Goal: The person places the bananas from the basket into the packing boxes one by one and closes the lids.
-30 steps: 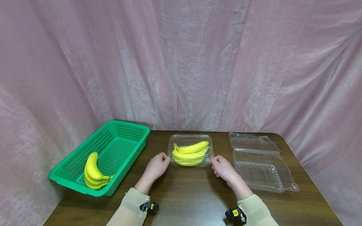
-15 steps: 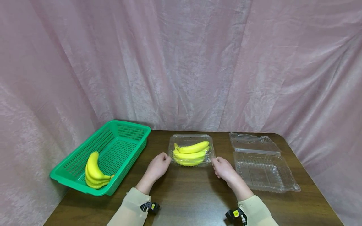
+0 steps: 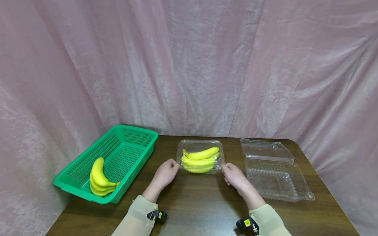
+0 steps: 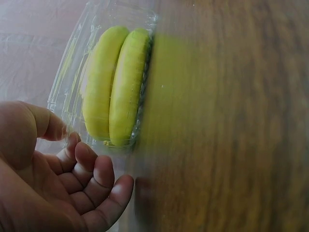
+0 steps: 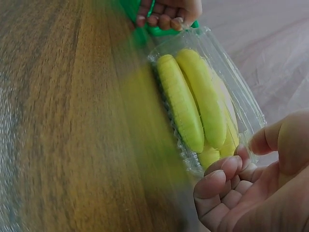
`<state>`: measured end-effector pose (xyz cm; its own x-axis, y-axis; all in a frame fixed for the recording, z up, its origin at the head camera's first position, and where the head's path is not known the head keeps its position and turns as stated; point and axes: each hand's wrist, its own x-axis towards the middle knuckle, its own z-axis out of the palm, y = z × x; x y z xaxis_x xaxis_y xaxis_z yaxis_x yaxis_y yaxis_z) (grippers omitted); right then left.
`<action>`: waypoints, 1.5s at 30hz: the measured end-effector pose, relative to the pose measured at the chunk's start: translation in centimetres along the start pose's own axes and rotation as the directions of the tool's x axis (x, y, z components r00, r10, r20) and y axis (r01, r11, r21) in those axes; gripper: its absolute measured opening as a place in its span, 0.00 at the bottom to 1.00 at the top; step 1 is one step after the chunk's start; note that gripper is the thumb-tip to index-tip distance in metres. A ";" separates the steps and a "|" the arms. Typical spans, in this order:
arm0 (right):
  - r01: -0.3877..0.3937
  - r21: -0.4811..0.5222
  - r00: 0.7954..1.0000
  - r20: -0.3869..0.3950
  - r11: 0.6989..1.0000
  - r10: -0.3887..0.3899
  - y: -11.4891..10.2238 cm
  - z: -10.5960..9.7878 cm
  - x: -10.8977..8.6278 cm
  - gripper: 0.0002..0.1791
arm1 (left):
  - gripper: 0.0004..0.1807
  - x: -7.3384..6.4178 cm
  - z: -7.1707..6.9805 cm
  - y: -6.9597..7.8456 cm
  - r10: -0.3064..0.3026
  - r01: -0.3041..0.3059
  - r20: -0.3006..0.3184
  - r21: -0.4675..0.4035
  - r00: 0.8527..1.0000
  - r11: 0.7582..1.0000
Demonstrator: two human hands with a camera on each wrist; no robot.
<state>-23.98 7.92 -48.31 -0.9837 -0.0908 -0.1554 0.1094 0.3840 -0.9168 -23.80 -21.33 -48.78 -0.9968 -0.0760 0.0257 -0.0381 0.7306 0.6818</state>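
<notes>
A clear plastic clamshell container (image 3: 200,144) with its lid down stands at the back middle of the table. Inside it lies a bunch of yellow bananas (image 3: 198,162), seen through the plastic in all views. My left hand (image 3: 166,172) pinches the container's near left corner between thumb and index finger; its other fingers (image 4: 103,171) are loosely curled below. At the near right corner, my right hand (image 3: 234,177) pinches the rim the same way, as the thumb (image 5: 263,140) and index finger show in the right wrist view.
To the left stands a green plastic basket (image 3: 127,156) with another banana bunch (image 3: 99,178) in its near end. A second clear clamshell (image 3: 274,180) lies opened flat on the right side of the brown wooden table (image 3: 203,209). A pink curtain (image 3: 189,65) hangs behind.
</notes>
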 end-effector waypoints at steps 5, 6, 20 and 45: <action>0.015 0.005 1.000 -0.007 1.000 -0.015 -0.1 0.0 -0.1 0.11 | 0.12 0.0 0.0 0.0 0.004 -0.004 0.002 -0.012 1.000 1.000; 0.018 0.005 1.000 -0.008 1.000 -0.018 -0.2 0.0 -0.1 0.11 | 0.12 0.0 0.0 0.0 0.004 -0.004 0.003 -0.015 1.000 1.000; 0.005 0.060 1.000 -0.002 0.998 -0.005 0.1 0.1 0.0 0.10 | 0.12 0.0 -0.1 0.1 -0.009 0.010 0.024 -0.021 1.000 1.000; 0.072 -0.250 0.995 -0.055 0.966 -0.089 0.3 -0.3 -0.2 0.12 | 0.08 -0.1 -0.4 0.1 0.000 0.000 0.025 0.006 1.000 1.000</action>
<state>-23.84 8.36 -48.45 -0.9959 -0.0738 -0.0532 -0.0011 0.5940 -0.8044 -23.71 -21.53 -48.46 -0.9982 -0.0593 0.0071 -0.0388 0.7349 0.6771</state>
